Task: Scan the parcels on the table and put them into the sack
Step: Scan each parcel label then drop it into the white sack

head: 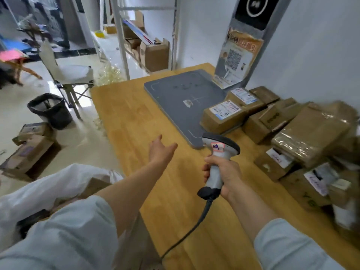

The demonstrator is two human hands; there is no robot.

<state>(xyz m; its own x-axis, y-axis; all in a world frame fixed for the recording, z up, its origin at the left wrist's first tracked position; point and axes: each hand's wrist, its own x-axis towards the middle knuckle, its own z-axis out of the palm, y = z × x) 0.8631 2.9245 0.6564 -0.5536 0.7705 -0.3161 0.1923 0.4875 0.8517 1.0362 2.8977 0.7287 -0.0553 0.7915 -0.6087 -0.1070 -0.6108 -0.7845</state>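
Dozens of parcels (303,133), or near enough, sit heaped along the table's (136,121) right side, running from about 2 o'clock down to 4 o'clock in the view. They're mostly brown cartons, some with white labels and one wrapped in shiny tape. The person's right hand (226,172) is clenched around the handle of a grey scanner (222,145) just right of centre, head pointing to 12 o'clock, and its cable (191,230) trails down toward 6. A small pink-edged sticker sits on the scanner's head. The left hand (160,151) hovers over the bare wood at dead centre, fingers loose and spread, holding nothing. The white sack (48,188) slumps off the table's edge at 8 o'clock, and a brown box (95,186) peeks out of its mouth. A grey pad (181,102) lies on the table at 1 o'clock, with one labelled carton (222,115) resting on its corner. On the floor at 9 to 10 o'clock there's a black bin (50,110), a folding chair (68,75) and more boxes (29,149).
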